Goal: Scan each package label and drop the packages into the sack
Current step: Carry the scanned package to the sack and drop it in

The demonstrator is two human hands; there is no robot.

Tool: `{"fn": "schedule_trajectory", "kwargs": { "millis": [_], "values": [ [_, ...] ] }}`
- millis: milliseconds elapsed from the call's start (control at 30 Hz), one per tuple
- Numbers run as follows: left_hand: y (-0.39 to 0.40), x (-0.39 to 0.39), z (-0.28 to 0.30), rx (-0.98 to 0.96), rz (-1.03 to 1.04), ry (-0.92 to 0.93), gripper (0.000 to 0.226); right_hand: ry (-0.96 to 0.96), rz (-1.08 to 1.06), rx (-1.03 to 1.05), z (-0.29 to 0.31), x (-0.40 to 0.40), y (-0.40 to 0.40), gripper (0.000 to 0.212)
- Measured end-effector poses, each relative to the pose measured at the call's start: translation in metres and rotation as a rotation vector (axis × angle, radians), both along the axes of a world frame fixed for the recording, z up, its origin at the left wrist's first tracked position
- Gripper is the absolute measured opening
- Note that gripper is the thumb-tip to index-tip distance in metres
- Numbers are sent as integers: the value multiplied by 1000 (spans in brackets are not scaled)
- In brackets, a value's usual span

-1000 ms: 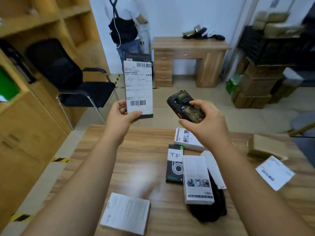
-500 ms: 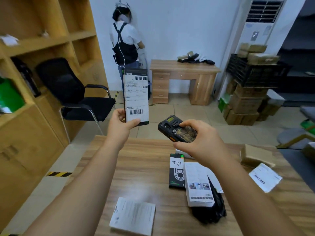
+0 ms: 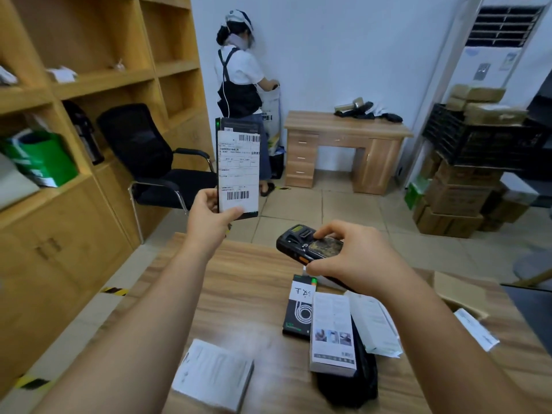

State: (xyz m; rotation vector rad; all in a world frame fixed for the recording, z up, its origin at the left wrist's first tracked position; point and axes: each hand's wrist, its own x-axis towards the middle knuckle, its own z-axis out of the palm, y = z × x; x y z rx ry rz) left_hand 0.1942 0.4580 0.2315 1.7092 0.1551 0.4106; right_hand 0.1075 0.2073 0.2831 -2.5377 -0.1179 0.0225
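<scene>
Holding a flat dark box (image 3: pixel 238 168) upright, white paper label facing camera: left hand (image 3: pixel 209 223) grip clamped on it. Right hand (image 3: pixel 351 256) clamped on chunky black scanner (image 3: pixel 309 248) over woodgrain desk (image 3: pixel 239 294).

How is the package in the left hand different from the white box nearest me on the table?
The package is held upright in the air by the left hand; the white box lies flat on the table, untouched. The package is dark with a white shipping label showing two barcodes; no barcode can be made out on the white box's blurred print. The package looks narrower and taller. Both are flat rectangular boxes with printed faces.
</scene>
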Motion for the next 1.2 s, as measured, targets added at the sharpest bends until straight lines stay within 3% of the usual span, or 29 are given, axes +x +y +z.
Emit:
{"fn": "schedule_trajectory", "kwargs": {
  "millis": [233,400,600,933,1200],
  "values": [
    [-4,-4,6,-21,17,5,42,-59,38,70,-1,10,-14,49],
    [11,-4,16,-174,-7,17,45,-202,-23,245,-2,27,-13,50],
    [14,-9,18,-229,-174,118,36,-335,-95,394,-17,45,-6,52],
    [2,7,6,-303,-417,170,26,-447,-250,341,-38,28,5,54],
    [-43,13,-23,-338,-765,252,26,-454,-612,196,-66,-41,5,56]
  ]
}}
